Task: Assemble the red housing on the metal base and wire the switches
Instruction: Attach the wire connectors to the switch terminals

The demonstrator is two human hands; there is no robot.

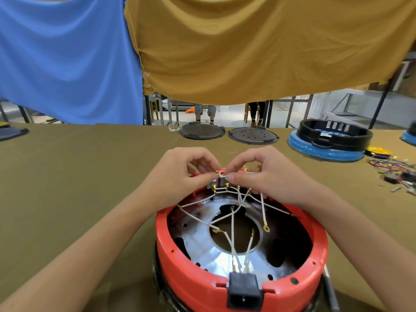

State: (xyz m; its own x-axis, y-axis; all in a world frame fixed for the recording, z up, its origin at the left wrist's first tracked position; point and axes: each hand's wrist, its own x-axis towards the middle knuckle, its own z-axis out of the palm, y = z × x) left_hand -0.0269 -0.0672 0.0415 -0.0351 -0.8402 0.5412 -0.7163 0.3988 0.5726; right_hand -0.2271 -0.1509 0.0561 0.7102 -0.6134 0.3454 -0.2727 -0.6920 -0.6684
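Both hands were pinching at the far rim of the red housing (238, 262): the left hand (180, 174) held a short white wire (221, 176) with a brass terminal between thumb and forefinger, and the right hand (267, 174) pinched the other end of the same piece, its remaining fingers curled down over the rim. Just beneath the fingertips sat the switches (221, 184), grey blocks with brass tabs fixed inside the far wall of the housing. From them, white leads (233, 224) with ring terminals fanned across the shiny metal base (202, 239), which lay inside the housing and had a round hole in its middle. A black power socket (244, 289) was set in the near wall of the housing, with three leads running into it. The housing stood on an olive-brown table (78, 176), close to the person. Along the far edge lay two dark round plates (227, 132), side by side, and to their right a black ring on a blue base (328, 140). A tangle of coloured wires (394, 170) lay at the right edge. Blue and mustard cloths (202, 46) hung behind the table.
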